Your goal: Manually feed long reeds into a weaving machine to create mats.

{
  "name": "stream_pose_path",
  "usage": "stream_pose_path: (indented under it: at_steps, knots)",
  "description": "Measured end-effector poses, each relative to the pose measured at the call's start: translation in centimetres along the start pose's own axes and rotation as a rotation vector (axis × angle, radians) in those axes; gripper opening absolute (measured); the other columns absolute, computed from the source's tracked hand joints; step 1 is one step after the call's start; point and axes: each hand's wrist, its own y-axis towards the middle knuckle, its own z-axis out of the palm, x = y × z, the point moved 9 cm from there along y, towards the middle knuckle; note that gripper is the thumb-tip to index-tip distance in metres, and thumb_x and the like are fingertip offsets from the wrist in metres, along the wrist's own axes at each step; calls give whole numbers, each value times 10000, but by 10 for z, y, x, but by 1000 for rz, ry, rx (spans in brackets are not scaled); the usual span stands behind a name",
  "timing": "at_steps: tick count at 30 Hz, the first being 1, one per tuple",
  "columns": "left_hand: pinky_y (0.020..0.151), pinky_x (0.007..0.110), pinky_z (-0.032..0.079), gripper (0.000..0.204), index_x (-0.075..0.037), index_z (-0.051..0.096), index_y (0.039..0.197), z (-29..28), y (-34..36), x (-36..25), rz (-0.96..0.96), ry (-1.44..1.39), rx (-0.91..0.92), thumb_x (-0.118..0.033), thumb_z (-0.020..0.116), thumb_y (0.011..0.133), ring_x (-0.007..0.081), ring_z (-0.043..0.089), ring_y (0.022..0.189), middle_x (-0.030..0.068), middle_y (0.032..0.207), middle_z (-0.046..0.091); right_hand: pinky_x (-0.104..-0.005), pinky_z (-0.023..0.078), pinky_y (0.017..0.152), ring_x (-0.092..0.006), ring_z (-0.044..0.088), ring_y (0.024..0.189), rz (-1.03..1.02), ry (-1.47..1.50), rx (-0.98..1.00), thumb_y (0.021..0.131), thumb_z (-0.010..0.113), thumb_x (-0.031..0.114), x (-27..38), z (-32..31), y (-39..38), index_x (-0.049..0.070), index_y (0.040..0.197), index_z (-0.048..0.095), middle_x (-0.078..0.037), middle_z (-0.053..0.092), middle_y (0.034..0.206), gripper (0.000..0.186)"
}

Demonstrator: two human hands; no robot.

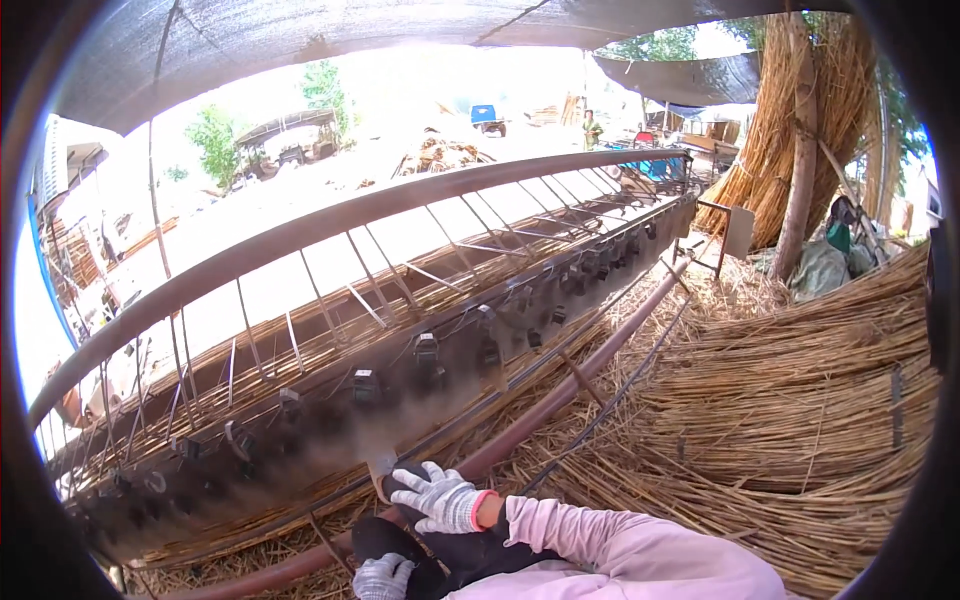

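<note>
My right hand (440,497), in a grey-white knitted glove with a pink cuff, rests on a dark-clad knee (408,482). Its fingers are spread and hold nothing. Lower down, my left hand (383,578) in a matching glove lies against dark cloth, partly cut off by the lower edge; its visible fingers look loosely laid, with nothing seen in them. Just beyond the knee stretches a long dark machine (330,415) with a row of small black fittings and many thin rods. Reed stalks (290,340) lie lengthwise in it. Haze or dust blurs its near face.
A reddish pipe (600,355) runs along the machine's near side. Flattened reed bundles (780,400) cover the ground at right, with loose straw between. Tall reeds (765,130) lean by a wooden post (800,150). Far off are a person (591,130) and a blue vehicle (486,117).
</note>
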Motion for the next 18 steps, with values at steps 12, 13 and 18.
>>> stream_pose_path:
  at_steps: [12,13,18]
  knots:
    - [697,504,528,383,-154,746,860,94,-17,40,-45,-126,274,-532,691,850,390,678,798,178,848,705,-623,376,1076,-509,284,1438,-102,5,-180,836,727,413,24,-44,-25,276,1505,442,-71,209,1673,740]
    - [702,503,528,378,-152,748,865,102,-20,45,-68,-130,303,-526,692,848,390,681,807,184,860,705,-618,375,1080,-507,281,1439,-107,7,-183,832,729,413,26,-45,-26,278,1502,444,-72,210,1671,740]
    - [735,489,539,352,-161,751,924,133,-27,54,-54,-77,418,-498,696,841,388,692,861,189,940,717,-637,346,1104,-510,255,1449,-165,73,-244,833,736,410,24,-49,-29,289,1495,446,-80,210,1667,734]
